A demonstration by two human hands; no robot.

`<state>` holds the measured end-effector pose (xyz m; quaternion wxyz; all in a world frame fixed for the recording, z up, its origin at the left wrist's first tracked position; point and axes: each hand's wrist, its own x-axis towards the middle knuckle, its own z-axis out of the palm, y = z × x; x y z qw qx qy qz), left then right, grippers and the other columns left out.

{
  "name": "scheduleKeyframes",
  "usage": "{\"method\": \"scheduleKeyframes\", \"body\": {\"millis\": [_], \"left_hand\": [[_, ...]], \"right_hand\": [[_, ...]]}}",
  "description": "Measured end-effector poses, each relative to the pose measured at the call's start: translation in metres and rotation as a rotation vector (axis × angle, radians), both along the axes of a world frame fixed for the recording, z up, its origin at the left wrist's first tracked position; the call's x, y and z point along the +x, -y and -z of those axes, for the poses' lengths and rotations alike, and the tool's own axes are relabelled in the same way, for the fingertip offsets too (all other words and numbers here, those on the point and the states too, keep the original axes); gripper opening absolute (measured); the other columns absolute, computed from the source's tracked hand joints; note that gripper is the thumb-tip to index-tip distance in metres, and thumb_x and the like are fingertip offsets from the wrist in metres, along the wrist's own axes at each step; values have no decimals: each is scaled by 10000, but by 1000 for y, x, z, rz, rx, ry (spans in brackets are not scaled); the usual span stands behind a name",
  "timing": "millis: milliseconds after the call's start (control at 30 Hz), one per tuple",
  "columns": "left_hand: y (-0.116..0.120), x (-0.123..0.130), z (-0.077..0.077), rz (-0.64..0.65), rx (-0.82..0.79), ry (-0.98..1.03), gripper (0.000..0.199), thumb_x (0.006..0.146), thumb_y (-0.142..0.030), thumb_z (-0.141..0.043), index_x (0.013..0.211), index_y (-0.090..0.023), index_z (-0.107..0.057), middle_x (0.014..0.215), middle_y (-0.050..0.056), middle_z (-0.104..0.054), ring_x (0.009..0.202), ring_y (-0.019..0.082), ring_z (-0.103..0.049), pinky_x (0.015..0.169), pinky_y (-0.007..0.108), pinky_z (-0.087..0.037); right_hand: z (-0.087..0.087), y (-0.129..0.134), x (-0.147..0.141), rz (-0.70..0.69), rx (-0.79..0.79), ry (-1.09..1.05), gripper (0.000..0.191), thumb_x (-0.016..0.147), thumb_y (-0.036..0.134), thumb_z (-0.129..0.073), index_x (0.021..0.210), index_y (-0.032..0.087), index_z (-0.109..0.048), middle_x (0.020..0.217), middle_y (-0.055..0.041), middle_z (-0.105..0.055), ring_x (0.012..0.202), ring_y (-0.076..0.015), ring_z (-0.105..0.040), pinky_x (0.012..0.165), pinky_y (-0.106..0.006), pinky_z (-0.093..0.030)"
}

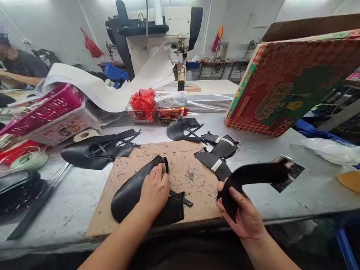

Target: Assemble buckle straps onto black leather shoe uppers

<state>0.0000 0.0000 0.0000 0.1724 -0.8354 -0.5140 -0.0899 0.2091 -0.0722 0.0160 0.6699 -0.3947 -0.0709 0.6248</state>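
Observation:
A black leather shoe upper (128, 198) lies on a brown cardboard sheet (194, 180). On top of it rests my left hand (155, 187), fingers closed together at its strap edge; what they hold, if anything, is hidden. My right hand (243, 215) grips a curved black piece (253, 176) between thumb and fingers, raised at the right of the cardboard. Beyond my hands lie another black upper with crossed straps (98, 150), a similar one (184, 130) further back, and several black pieces with white strips (222, 150).
A large red and green box (292, 82) stands at the right. Behind the cardboard are small containers with a red bag (143, 101), and a sewing machine (177, 30). Pink and white baskets (50, 108) sit at the left, near a long dark tool (33, 210). A person (22, 63) is at far left.

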Motion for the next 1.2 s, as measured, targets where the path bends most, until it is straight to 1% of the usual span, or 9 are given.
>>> {"method": "scheduleKeyframes", "body": {"millis": [133, 233, 367, 467, 533, 633, 767, 933, 1200], "left_hand": [[-2, 1, -6, 43, -69, 48, 163, 836, -172, -504, 771, -113, -641, 1355, 237, -450, 1181, 378, -474, 770, 412, -504], [-4, -3, -17, 83, -183, 181, 194, 863, -167, -448, 791, -131, -625, 1271, 198, -534, 1119, 344, -509, 826, 440, -467], [4, -10, -32, 112, -335, 270, 152, 877, -228, -460, 802, -174, -582, 847, 70, -645, 815, 225, -596, 728, 343, -478], [15, -10, -35, 149, -610, 334, 121, 760, -240, -623, 857, -193, -567, 876, 38, -625, 850, 223, -584, 740, 322, -459], [21, -5, -34, 126, -772, 426, 238, 694, -183, -657, 915, -188, -567, 951, 59, -614, 924, 252, -562, 798, 354, -427], [22, 6, -35, 105, -900, 553, 167, 696, -125, -592, 849, -191, -582, 843, 32, -621, 840, 231, -571, 734, 324, -419], [22, 20, -38, 147, -998, 709, 44, 751, -174, -526, 733, -187, -564, 730, -1, -615, 727, 173, -572, 636, 256, -425], [28, 28, -35, 119, -1223, 1134, 115, 713, -236, -576, 798, -165, -609, 788, 33, -665, 780, 196, -611, 715, 288, -468], [33, 30, -32, 130, -1257, 1225, 167, 697, -191, -581, 842, -169, -661, 810, 20, -714, 780, 183, -650, 705, 261, -491]], "right_hand": [[-1, 6, -7, -118, 42, 50, 347, 495, 262, -854, 794, 213, -687, 736, -22, -704, 669, -189, -653, 613, -280, -553], [-7, 11, -12, -87, 52, 47, 454, 449, 279, -860, 870, 228, -698, 805, -36, -717, 758, -224, -664, 718, -335, -550], [-4, 18, -13, -193, 90, 25, 253, 584, 411, -781, 696, 198, -702, 636, -21, -680, 528, -160, -608, 512, -260, -516], [6, 21, -17, -318, 48, 81, 361, 655, 521, -712, 649, 161, -683, 579, -49, -653, 522, -193, -610, 508, -306, -520], [11, 21, -22, -229, 23, 148, 365, 639, 512, -737, 750, 169, -682, 741, -70, -701, 738, -255, -663, 684, -375, -548], [11, 17, -28, -180, 13, 219, 421, 576, 416, -813, 894, 191, -652, 929, -65, -703, 939, -283, -637, 854, -433, -503], [6, 12, -31, -225, 15, 251, 538, 482, 305, -865, 942, 191, -610, 894, -49, -697, 923, -292, -639, 847, -449, -507], [3, 10, -31, -186, 41, 314, 524, 500, 289, -849, 957, 188, -612, 912, -44, -698, 900, -274, -646, 840, -423, -518], [3, 9, -35, -140, 29, 338, 576, 518, 270, -829, 1044, 169, -619, 894, -64, -716, 846, -272, -666, 805, -432, -544]]}}
